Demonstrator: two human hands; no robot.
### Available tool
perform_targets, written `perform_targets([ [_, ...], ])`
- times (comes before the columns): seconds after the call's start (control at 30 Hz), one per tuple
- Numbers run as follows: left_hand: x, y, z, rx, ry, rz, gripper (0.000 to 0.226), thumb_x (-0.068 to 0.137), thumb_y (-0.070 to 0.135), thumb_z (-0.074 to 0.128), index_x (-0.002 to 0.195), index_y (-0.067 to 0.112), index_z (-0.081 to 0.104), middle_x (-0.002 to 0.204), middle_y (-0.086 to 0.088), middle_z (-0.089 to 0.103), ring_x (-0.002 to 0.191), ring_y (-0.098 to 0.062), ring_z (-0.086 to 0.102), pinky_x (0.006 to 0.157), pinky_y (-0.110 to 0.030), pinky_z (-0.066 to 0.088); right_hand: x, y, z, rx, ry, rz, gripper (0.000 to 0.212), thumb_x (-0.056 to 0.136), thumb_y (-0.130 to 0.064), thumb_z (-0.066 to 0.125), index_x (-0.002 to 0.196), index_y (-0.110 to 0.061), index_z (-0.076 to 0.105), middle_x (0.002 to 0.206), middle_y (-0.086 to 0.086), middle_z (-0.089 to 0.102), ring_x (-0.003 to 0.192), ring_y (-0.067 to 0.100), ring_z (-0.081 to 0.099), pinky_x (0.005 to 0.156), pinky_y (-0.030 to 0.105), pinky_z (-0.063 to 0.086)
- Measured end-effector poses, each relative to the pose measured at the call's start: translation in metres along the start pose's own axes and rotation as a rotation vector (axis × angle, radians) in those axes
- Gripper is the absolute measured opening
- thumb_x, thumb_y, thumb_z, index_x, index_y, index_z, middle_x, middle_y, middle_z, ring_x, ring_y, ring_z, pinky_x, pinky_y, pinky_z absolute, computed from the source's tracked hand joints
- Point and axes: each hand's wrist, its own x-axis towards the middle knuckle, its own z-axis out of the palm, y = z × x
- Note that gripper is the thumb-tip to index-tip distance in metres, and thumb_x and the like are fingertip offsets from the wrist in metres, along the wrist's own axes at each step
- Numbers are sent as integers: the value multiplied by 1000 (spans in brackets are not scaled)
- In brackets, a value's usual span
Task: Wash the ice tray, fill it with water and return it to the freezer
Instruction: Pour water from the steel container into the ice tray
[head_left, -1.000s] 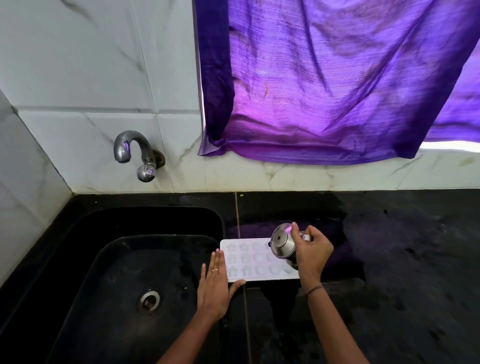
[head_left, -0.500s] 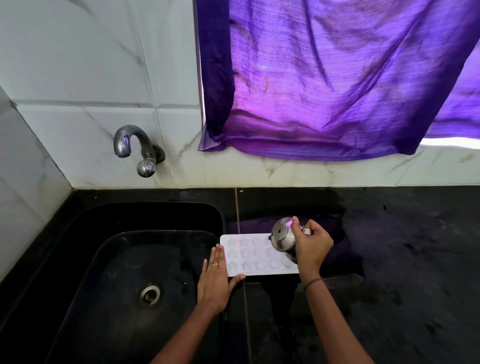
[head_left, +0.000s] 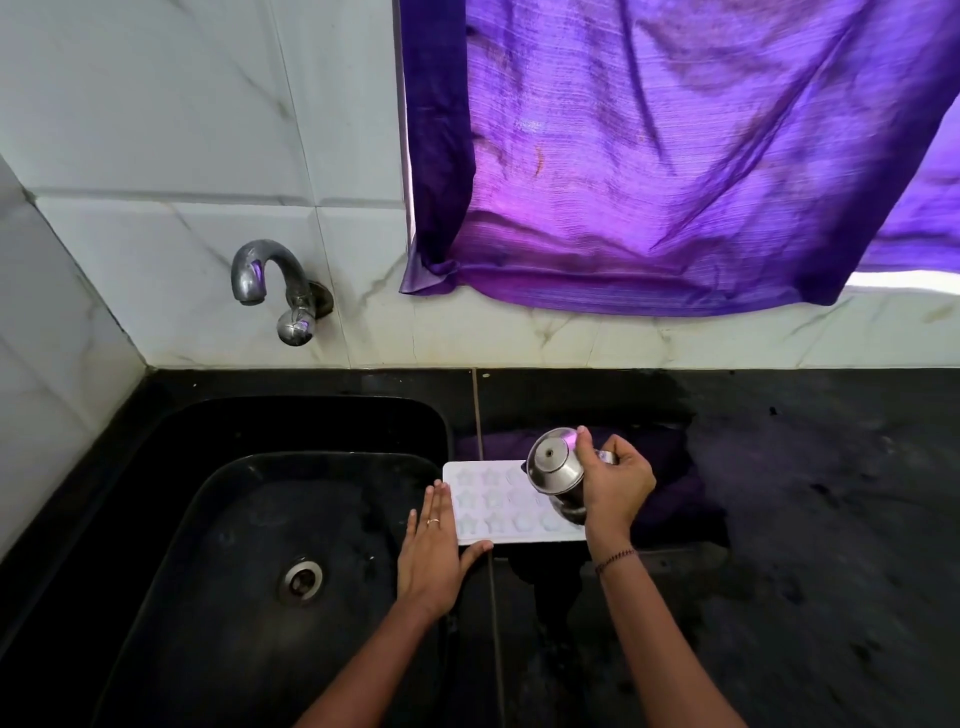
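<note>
Curving tap (head_left: 275, 286): a metal one, was mounted on the white tiled wall above the far left of the sink, its spout turned downward.
Sink (head_left: 156, 519): black, was set into the counter below the tap; a round metal drain (head_left: 302, 578) was seen in its floor.
Left hand (head_left: 434, 556): was laid flat, fingers straight and held together, against the left end of the ice tray; the thumb was spread along the tray's near edge at the corner. A ring (head_left: 434, 521) was worn on one finger.
Ice tray (head_left: 488, 501): white, with star-shaped moulds; was laid flat on the counter just right of the sink, its left end at the sink's rim.
Steel pot (head_left: 553, 465): was held tipped over the right part of the tray, its base turned up towards the camera; whether water was being poured could not be told.
Right hand (head_left: 615, 486): its fingers were curled round the pot, which was gripped from its right side; a thread bracelet (head_left: 615, 555) was worn at the wrist.
Curtain (head_left: 675, 156): purple, was hung against the wall above the counter, its lower hem draped over the tiles.
Counter (head_left: 831, 519): black; a purple tint was seen on it behind the tray.
</note>
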Motion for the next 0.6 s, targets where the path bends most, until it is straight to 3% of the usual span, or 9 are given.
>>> perform_targets([
  [0.27,0,0,1,20,-6,-2,130,47,84,-32,149,7,-10,159,-3,-6,136,-5,-20,115,-28,-7,-4,-6,6,-68,-34,-175,50,77,-12,75,48,-7,34,45,0,29,47,11,29,44,14,25],
  [0.5,0,0,-1,9,-6,-3,129,47,85,-31,148,7,-10,159,-3,-5,134,-4,-20,114,-27,-7,-7,-6,9,-63,-64,-236,47,77,-11,75,49,0,39,46,3,34,47,9,32,45,12,28],
  [0.6,-1,0,-2,12,-11,-3,129,47,84,-31,148,7,-10,159,-3,-6,134,-5,-21,114,-28,-7,-7,-7,10,-68,-64,-253,47,77,-10,75,49,-5,37,46,3,34,48,10,32,45,12,28],
])
